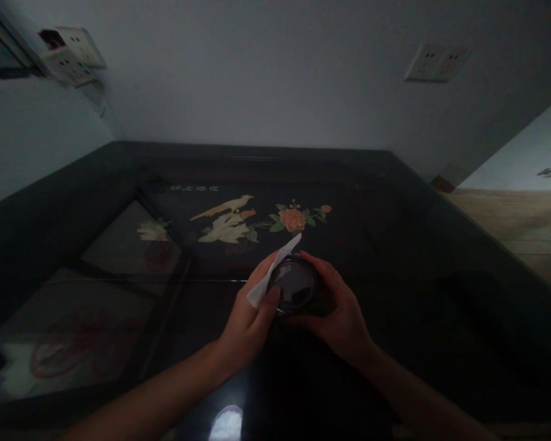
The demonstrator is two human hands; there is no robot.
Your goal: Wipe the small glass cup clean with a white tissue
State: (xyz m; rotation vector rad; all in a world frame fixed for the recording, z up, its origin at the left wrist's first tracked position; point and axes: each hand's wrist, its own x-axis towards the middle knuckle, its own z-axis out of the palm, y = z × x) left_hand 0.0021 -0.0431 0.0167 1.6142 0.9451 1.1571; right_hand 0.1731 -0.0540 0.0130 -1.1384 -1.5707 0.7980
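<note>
Between my two hands is a round, dark, glossy object (296, 285) with a shiny rim, perhaps a jar or a lid; the dim light hides its exact kind. My right hand (344, 312) curls around its right side, fingers at the top and thumb low down. A folded white tissue (262, 289) is held in my left hand (250, 318), pressed along the object's left edge, with my left thumb on the rim. Both hands are over the dark, glossy table (275, 153). The underside of the round object is out of sight.
The tabletop bears a bird picture (227, 226) and an orange flower picture (292, 219), plus reflections of a window. A grey wall (257, 73) stands behind, with a right socket (436, 62) and left sockets (76, 58). Wooden floor (523, 217) shows at the right.
</note>
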